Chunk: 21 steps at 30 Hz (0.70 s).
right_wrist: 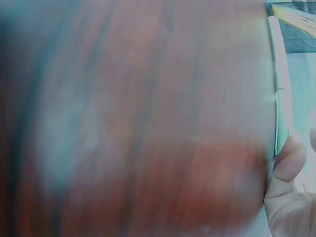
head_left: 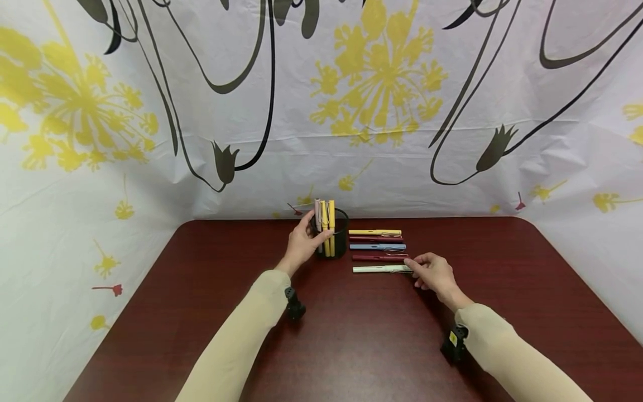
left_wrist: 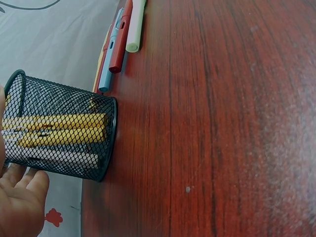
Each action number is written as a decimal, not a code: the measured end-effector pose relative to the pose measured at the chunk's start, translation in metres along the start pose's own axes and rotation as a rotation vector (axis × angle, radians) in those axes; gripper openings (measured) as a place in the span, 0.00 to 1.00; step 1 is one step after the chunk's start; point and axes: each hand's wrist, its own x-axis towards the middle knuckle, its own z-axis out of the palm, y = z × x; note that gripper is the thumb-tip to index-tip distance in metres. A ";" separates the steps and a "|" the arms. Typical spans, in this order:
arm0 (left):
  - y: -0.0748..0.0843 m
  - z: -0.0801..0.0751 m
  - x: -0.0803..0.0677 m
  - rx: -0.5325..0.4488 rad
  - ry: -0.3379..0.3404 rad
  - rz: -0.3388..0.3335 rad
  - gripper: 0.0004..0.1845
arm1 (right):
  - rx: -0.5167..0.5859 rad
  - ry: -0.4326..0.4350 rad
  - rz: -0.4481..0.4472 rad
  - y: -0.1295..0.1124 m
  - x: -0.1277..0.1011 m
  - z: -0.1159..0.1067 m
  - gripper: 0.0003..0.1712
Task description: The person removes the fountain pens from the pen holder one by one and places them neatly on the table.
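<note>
A black mesh pen cup [head_left: 339, 241] stands at the back middle of the dark red table [head_left: 361, 346], with yellow pens [head_left: 331, 215] and a pinkish pen [head_left: 317, 209] upright in it. My left hand [head_left: 307, 237] grips the cup's left side, thumb in front. The left wrist view shows the left hand [left_wrist: 19, 202] by the rim of the pen cup [left_wrist: 64, 133]. Right of the cup lies a row of pens: yellow [head_left: 374, 232], dark red [head_left: 375, 239], blue [head_left: 378, 247], dark red [head_left: 379, 258], white [head_left: 382, 269]. My right hand [head_left: 419, 268] pinches the white pen's right end; the white pen [right_wrist: 276, 89] shows blurred in the right wrist view.
A floral cloth [head_left: 321, 111] hangs behind and at both sides of the table. Bare tabletop stretches from the pens to the near edge. The lying pens [left_wrist: 121, 44] point away from the cup's base in the left wrist view.
</note>
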 end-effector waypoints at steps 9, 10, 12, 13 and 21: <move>0.001 0.000 0.002 -0.004 -0.005 -0.013 0.43 | 0.457 0.001 0.034 -0.024 0.007 0.002 0.22; 0.001 0.000 0.002 -0.003 -0.004 -0.014 0.43 | 0.505 -0.005 0.022 -0.030 0.009 0.004 0.20; 0.000 0.000 0.003 -0.004 -0.004 -0.016 0.43 | 0.598 -0.017 0.001 -0.043 0.014 0.007 0.17; 0.000 0.000 0.003 -0.001 -0.005 -0.015 0.43 | 0.637 -0.023 -0.009 -0.050 0.016 0.009 0.16; -0.001 0.001 0.004 0.008 0.001 -0.015 0.44 | 0.708 -0.084 -0.060 -0.104 0.037 0.030 0.21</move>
